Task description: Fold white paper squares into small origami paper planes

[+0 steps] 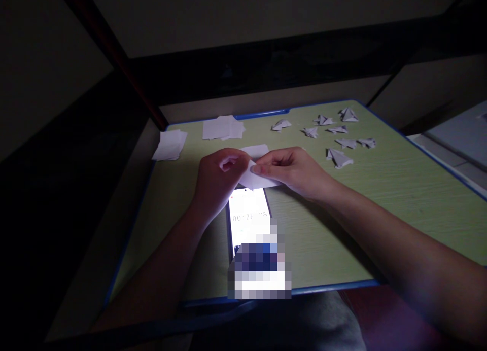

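Observation:
Between both hands, just above the table, is a partly folded sheet of white paper (249,177). My left hand (220,173) is closed on its left side, thumb and fingers pinched together. From the right, my right hand (291,168) pinches the same paper, its thumb lying on the front face. Behind the hands another pale paper edge (256,150) shows; whether it belongs to the same sheet I cannot tell. Below the hands lies a lit phone (249,214) with timer digits on its screen. Its lower part is pixelated.
Several folded paper figures (338,158) are spread over the table's back right. Two stacks of white paper sheets, one (224,128) at the back and one (169,144) at the left edge, lie on the green table (399,204). A blue rim (262,113) borders it.

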Tool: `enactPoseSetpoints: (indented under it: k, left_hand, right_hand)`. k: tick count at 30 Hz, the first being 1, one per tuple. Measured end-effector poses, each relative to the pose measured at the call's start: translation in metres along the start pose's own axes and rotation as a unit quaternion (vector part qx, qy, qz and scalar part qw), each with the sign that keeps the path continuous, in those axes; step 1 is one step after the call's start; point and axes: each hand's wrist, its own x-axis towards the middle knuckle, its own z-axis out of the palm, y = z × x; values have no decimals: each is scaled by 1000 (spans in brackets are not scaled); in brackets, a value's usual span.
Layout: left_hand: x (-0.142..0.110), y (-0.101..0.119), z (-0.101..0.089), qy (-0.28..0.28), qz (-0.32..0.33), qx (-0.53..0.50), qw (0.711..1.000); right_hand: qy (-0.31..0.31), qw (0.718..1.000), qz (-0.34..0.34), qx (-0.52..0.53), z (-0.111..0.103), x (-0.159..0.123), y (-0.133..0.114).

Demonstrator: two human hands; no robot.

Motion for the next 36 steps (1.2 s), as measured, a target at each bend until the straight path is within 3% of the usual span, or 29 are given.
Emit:
enactPoseSetpoints:
  k: [10, 36]
  left_hand:
    - [2, 2, -2, -2, -24, 22, 999]
    - [1, -1, 1, -7, -12, 33, 999]
  right_hand:
    - [6, 1000, 7, -12, 2, 0, -3]
    - [-5, 1000, 7, 4, 2, 0, -2]
